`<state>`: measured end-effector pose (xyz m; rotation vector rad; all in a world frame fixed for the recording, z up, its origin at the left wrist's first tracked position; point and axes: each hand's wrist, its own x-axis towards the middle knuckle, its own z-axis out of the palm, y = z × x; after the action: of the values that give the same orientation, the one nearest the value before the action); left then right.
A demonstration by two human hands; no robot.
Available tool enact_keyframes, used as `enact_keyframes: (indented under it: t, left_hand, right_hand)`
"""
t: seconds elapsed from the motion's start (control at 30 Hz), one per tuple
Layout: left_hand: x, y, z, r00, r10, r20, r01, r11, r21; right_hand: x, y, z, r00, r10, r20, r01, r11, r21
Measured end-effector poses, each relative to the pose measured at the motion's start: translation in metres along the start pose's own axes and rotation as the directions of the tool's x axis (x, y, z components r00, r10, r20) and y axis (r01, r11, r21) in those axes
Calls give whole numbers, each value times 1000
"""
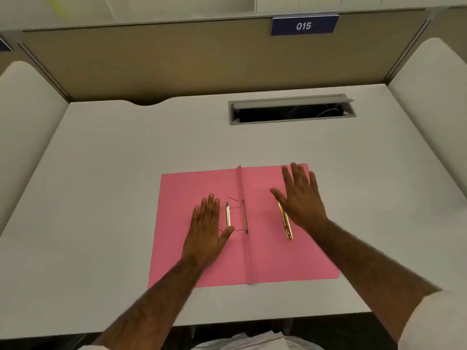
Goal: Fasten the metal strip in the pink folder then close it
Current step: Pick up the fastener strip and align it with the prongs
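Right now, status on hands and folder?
Left hand and right hand open, flat. Pink folder open, loose metal strip unfastened beside right hand. Nothing blocking.

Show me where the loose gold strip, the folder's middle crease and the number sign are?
Loose gold strip [286, 223]: head view, mid-length of the bar.
Folder crease [246, 223]: head view, centre fold.
Number sign [304, 26]: head view, on the digits.

The pink folder [267, 258] lies open and flat under both hands; a loose gold metal strip [286, 227] rests beside the right hand [300, 198].
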<state>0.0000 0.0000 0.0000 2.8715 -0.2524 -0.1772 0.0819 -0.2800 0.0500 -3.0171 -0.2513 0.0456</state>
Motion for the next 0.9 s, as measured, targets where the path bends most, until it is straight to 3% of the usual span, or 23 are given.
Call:
enact_keyframes:
  t: [0.27,0.57,0.67,0.8,0.83,0.9]
  left_hand:
    - [-27,2,24,996,-56,67,57,998,-11]
    - [-27,4,30,996,-58,63,56,998,29]
    - [-29,4,26,997,-55,59,57,998,-39]
    - [-22,21,9,963,-193,-186,113,921,-372]
    - [-15,28,3,938,-213,-273,98,920,-379]
    - [3,46,-7,900,-120,-420,0,962,-273]
  right_hand:
    - [-50,2,50,991,-8,132,10,1000,-18]
    - [-79,5,76,993,14,115,-15,1000,1]
    - [-79,4,78,994,19,112,-20,1000,8]
    - [-79,2,80,995,22,94,-25,999,25]
    - [-79,2,81,996,20,88,-23,999,29]
    - [-79,3,82,996,19,87,-22,999,31]
